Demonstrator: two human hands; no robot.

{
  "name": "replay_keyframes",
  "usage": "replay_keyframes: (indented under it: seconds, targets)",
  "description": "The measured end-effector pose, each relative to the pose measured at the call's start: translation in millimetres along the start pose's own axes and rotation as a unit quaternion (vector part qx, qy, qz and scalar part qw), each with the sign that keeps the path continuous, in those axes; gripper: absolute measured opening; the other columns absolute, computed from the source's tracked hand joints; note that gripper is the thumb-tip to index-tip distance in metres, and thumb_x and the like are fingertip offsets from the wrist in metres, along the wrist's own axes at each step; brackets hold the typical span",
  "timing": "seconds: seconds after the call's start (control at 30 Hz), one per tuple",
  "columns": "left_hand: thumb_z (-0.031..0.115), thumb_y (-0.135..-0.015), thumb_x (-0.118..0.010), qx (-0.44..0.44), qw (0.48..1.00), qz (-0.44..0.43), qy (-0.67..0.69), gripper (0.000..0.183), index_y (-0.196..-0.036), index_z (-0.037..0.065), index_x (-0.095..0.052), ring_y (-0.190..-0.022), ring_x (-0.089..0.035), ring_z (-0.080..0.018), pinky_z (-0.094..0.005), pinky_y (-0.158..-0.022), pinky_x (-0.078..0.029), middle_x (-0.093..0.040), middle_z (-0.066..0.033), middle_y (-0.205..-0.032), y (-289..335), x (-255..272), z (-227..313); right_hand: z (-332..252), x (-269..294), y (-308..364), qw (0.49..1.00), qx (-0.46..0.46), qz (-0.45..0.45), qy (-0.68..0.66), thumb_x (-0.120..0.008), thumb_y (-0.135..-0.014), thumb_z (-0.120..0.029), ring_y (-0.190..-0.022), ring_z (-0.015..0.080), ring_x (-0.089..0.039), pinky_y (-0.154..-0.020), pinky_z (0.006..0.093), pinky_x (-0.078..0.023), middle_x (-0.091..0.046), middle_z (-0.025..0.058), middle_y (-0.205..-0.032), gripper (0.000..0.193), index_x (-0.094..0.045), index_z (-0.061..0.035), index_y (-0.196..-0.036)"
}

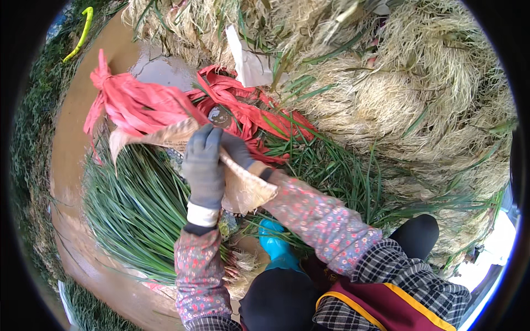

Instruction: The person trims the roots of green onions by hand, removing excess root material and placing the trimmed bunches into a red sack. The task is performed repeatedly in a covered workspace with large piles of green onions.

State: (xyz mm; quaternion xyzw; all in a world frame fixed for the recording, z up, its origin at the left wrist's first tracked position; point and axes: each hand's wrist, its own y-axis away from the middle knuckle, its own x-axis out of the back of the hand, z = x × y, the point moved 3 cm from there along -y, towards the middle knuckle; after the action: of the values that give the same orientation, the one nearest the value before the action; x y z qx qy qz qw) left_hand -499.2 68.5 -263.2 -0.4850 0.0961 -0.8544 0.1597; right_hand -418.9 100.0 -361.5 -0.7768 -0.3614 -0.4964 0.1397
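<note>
Both my hands wear grey gloves and meet over a tan, creased sheet (248, 185) that looks like brown paper with printing. My left hand (204, 163) is closed on the sheet's upper edge. My right hand (237, 150) is partly hidden behind it and also appears closed on the sheet. One end of the sheet reaches left across the pink strips, and the other hangs down toward my knee. Below the hands lies a big bundle of long green scallions (135, 215), leaves to the left, with pale roots (243, 270) near my leg.
A knotted bundle of pink plastic strips (143, 105) lies at far left, with loose pink strips (237, 110) beside it. Heaped scallions with pale roots (414, 88) fill the far right. Wet brown ground (72, 165) runs along the left. My blue boot (273, 240) is close by.
</note>
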Motion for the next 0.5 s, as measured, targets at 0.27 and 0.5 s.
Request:
replay_keyframes:
  seconds: [0.27, 0.5]
  targets:
    - [0.007, -0.082, -0.049, -0.065, 0.982, -0.165, -0.066, 0.034, -0.116, 0.009, -0.057, -0.105, -0.057, -0.0318, -0.0380, -0.090, -0.047, -0.050, -0.0162, -0.130, -13.6, -112.8, -34.3, 113.8, -23.9, 84.8, 0.804, -0.095, 0.013, -0.586, -0.055, -0.092, -0.014, -0.109, 0.0185, -0.057, -0.095, 0.0310, -0.044, -0.060, 0.0092, -0.120, 0.034, -0.053, -0.0051, -0.125]
    - [0.008, -0.082, -0.056, 0.096, 0.988, -0.055, 0.109, 0.016, -0.098, 0.008, -0.061, -0.089, -0.059, -0.0361, -0.0420, -0.078, -0.048, -0.061, -0.0169, -0.094, -13.3, -134.0, -59.0, 70.0, 99.4, 191.8, 0.979, -0.072, 0.126, -0.143, -0.059, -0.086, -0.012, -0.088, 0.0269, -0.062, -0.078, 0.0349, -0.051, -0.063, 0.0086, -0.102, 0.026, -0.060, -0.0109, -0.112]
